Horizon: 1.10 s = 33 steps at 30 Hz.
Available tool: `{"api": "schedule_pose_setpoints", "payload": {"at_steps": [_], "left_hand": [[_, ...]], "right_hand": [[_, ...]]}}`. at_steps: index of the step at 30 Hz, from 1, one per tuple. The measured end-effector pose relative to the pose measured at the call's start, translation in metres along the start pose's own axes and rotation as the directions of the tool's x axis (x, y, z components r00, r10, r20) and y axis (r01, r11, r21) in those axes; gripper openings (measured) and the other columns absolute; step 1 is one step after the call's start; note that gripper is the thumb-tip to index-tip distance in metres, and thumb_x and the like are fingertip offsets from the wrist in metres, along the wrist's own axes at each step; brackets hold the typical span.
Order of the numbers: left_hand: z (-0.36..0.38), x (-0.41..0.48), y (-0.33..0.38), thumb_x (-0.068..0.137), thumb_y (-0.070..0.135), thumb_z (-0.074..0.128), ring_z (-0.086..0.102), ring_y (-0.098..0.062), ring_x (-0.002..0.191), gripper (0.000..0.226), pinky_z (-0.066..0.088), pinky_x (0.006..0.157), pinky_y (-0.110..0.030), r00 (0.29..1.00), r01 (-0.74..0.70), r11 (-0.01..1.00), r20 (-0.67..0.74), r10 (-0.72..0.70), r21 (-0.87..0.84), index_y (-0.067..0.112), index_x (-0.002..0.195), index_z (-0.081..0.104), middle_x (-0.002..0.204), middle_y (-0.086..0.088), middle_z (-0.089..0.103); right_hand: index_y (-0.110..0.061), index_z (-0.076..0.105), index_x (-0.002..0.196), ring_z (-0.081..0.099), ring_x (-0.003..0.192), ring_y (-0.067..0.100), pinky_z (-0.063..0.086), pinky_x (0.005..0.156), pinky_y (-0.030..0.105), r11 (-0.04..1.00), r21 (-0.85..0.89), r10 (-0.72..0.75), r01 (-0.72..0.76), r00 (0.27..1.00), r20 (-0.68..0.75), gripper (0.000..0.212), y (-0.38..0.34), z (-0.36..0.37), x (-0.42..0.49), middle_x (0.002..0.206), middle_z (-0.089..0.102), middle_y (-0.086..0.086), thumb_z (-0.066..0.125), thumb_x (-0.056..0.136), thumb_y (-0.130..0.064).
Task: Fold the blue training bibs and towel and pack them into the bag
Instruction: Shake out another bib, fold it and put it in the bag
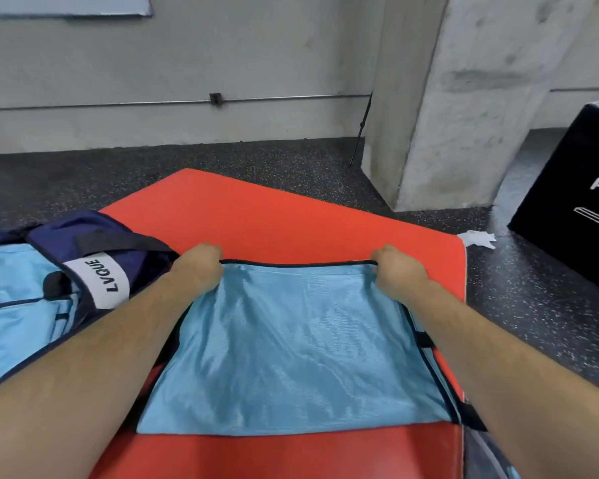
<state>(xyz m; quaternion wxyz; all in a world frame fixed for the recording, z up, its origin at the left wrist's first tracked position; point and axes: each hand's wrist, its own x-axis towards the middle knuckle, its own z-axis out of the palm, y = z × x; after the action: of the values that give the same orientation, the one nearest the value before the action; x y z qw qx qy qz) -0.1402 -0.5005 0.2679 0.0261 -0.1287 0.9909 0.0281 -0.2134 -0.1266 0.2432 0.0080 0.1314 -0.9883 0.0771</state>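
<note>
My left grip (198, 267) pinches the far left corner of a blue training bib (291, 344). My right grip (400, 271) pinches the far right corner, and both sets of fingers curl round the dark-trimmed edge, which runs taut between them. The bib lies flat on a red mat (274, 216) spread on the speckled floor (83, 178). Touching my left wrist is the navy bag (94, 242), open, with light blue cloth (11, 274) showing in it. A black box (574, 202) stands well off to my right, near a concrete pillar (446, 98).
</note>
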Motion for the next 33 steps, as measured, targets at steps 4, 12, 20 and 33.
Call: {"api": "schedule_pose_setpoints", "payload": {"at_steps": [4,12,20,33], "left_hand": [[-0.029,-0.003,-0.004,0.094,0.016,0.049,0.048,-0.033,0.103,0.011,0.040,0.085,-0.041,0.961,-0.080,0.994,-0.271,0.059,-0.070,0.012,0.097,0.058,0.105,-0.010,0.050],[-0.135,-0.056,-0.015,0.099,0.012,0.051,0.055,-0.026,0.084,0.006,0.035,0.071,-0.033,0.886,-0.287,0.873,-0.455,0.087,-0.394,0.011,0.103,0.055,0.091,-0.004,0.060],[-0.231,-0.164,-0.031,0.092,0.000,0.049,0.049,-0.003,0.066,0.030,0.037,0.064,-0.021,0.792,-0.488,0.834,-0.532,0.299,-0.258,0.030,0.089,0.048,0.079,0.002,0.055],[-0.322,-0.281,-0.055,0.077,0.005,0.070,0.056,-0.002,0.072,0.057,0.042,0.069,-0.016,0.790,-0.589,0.757,-0.398,0.466,-0.282,0.050,0.112,0.066,0.111,0.029,0.063]], "right_hand": [[-0.013,0.063,0.109,0.044,0.109,0.030,0.032,0.080,0.035,0.994,-0.108,-0.021,0.000,0.981,-0.191,0.027,-0.001,-0.031,0.004,0.110,0.055,0.005,0.053,0.085,-0.008],[-0.026,0.057,0.107,0.059,0.096,0.028,0.046,0.087,0.042,0.924,0.333,-0.069,0.186,0.941,-0.332,0.015,-0.004,-0.146,-0.034,0.102,0.067,0.001,0.056,0.096,-0.015],[-0.034,0.066,0.081,0.056,0.083,0.014,0.036,0.069,0.007,0.885,0.295,-0.238,0.360,0.895,-0.378,0.045,-0.020,-0.255,-0.121,0.090,0.062,-0.005,0.049,0.092,0.007],[-0.049,0.059,0.128,0.052,0.120,-0.002,0.040,0.102,0.021,0.815,0.382,-0.418,0.435,0.899,-0.132,0.063,-0.025,-0.374,-0.253,0.132,0.054,-0.026,0.077,0.083,-0.009]]}}
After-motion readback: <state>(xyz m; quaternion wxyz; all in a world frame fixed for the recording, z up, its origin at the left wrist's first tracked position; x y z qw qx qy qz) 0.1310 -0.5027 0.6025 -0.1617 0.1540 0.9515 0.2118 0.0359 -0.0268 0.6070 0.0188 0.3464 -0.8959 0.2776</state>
